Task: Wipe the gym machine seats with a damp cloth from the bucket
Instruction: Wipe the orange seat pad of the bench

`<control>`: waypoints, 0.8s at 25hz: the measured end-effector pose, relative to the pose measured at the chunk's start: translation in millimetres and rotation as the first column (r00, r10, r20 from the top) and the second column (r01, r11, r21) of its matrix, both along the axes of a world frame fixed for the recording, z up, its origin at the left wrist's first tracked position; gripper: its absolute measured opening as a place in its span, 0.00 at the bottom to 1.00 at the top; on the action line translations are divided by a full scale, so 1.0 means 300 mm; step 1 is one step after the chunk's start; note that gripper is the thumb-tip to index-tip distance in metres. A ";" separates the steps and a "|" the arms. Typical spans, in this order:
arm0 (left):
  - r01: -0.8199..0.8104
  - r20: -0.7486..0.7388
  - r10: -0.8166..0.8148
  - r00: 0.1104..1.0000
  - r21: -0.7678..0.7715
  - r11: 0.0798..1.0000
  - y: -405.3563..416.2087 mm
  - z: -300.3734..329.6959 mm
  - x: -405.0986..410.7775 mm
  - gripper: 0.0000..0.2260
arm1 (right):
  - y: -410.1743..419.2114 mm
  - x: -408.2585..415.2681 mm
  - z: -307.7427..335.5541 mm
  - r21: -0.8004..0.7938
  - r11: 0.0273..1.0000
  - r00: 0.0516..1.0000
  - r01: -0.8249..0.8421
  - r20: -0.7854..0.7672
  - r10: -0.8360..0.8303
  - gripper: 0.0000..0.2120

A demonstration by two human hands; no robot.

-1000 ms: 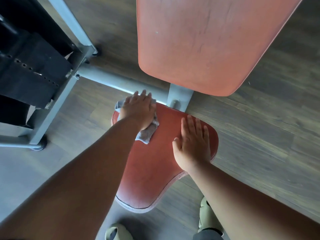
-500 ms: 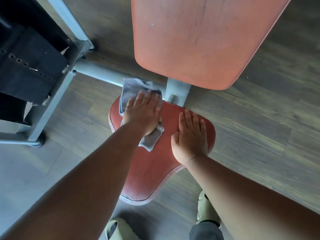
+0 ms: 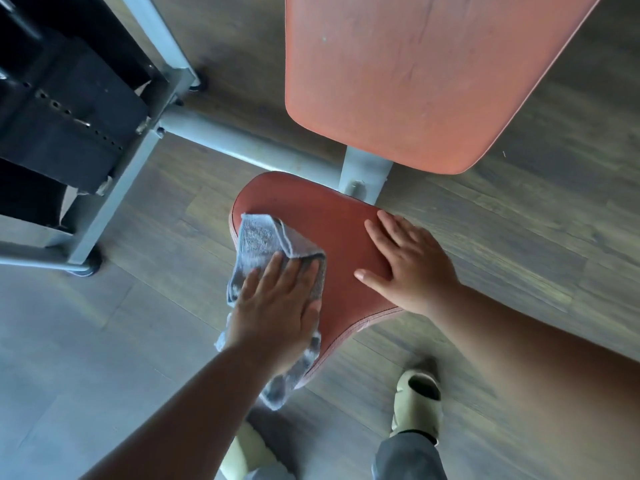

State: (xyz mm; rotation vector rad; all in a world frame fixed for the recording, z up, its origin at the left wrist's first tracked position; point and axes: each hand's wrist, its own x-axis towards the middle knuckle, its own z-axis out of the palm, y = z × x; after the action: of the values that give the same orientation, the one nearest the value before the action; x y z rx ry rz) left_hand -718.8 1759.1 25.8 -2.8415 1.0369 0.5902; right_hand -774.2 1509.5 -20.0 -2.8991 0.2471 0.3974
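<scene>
The left hand point(image 3: 277, 317) lies flat on a grey cloth point(image 3: 266, 244), palm down, its fingers point(image 3: 270, 275) held close together and pressing the fabric onto the left part of the red seat point(image 3: 332, 220). They grip nothing; they only press. The cloth is rumpled: a folded flap stands up just beyond the fingertips, toward the seat's far left edge, and a loose tail hangs off the seat's near edge below the wrist. The right hand point(image 3: 412, 268) rests bare on the right side of the same seat, palm down, fingers point(image 3: 391, 223) slightly spread and pointing toward the grey metal post point(image 3: 363, 174) at the seat's back; the thumb points toward the left hand. The 2 hands are near each other but apart, with bare red vinyl between them. Beyond both sets of fingertips rises the larger red backrest point(image 3: 415, 81), scuffed and pale in places. To the left of the left fingers a grey frame bar point(image 3: 242, 143) runs to a black weight stack point(image 3: 62, 116). Below the hands, on the wooden floor point(image 3: 519, 220), are 2 pale slip-on shoes point(image 3: 419, 396).
</scene>
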 end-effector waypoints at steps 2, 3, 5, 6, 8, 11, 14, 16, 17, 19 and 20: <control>-0.001 0.012 0.001 1.000 -0.008 1.000 -0.118 -0.044 0.063 0.28 | -0.008 -0.001 -0.016 0.028 1.000 1.000 0.012 0.026 -0.013 0.43; -0.014 0.012 0.015 1.000 -0.018 1.000 -0.186 -0.075 0.106 0.28 | -0.003 0.000 -0.025 0.045 0.999 0.999 0.030 0.044 -0.032 0.43; -0.062 -0.026 0.062 0.998 -0.009 0.998 -0.297 -0.114 0.183 0.28 | 0.002 -0.002 -0.037 0.069 0.995 0.996 0.066 0.063 -0.071 0.44; -0.076 -0.029 0.076 0.997 0.005 0.997 -0.324 -0.121 0.192 0.27 | 0.000 -0.003 -0.039 0.072 0.994 0.995 0.077 0.064 -0.081 0.44; -0.051 -0.027 0.051 0.998 0.000 0.999 -0.307 -0.110 0.137 0.27 | -0.004 -0.002 -0.030 0.071 0.994 0.994 0.080 0.067 -0.085 0.42; 0.048 -0.006 -0.048 0.999 -0.025 0.999 -0.107 -0.027 -0.055 0.28 | 0.004 -0.002 -0.012 0.068 0.995 0.996 0.072 0.056 -0.076 0.40; -0.041 0.016 0.042 0.999 -0.067 0.997 0.120 0.016 -0.158 0.28 | 0.005 -0.003 -0.011 0.068 0.995 0.995 0.070 0.059 -0.074 0.39; -0.149 -0.006 0.149 0.989 -0.069 0.986 0.145 0.014 -0.145 0.29 | 0.006 -0.001 -0.015 0.066 0.995 0.995 0.073 0.067 -0.078 0.39; -0.193 -0.027 0.192 0.981 -0.065 0.979 0.110 0.003 -0.113 0.30 | 0.004 0.000 -0.019 0.061 0.996 0.995 0.073 0.066 -0.077 0.39; -0.266 -0.054 0.263 0.963 -0.075 0.961 -0.002 -0.028 0.004 0.31 | 0.004 -0.004 -0.025 0.051 0.996 0.996 0.068 0.058 -0.071 0.39; -0.298 -0.059 0.294 0.954 -0.070 0.952 -0.058 -0.050 0.083 0.31 | 0.003 -0.006 -0.029 0.050 0.996 0.996 0.068 0.061 -0.071 0.39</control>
State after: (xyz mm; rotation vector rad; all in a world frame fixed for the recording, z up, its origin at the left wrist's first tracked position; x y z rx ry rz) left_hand -693.9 1741.8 10.7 -3.0935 0.6533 0.6544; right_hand -776.0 1510.5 -28.7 -2.8411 0.3226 0.2966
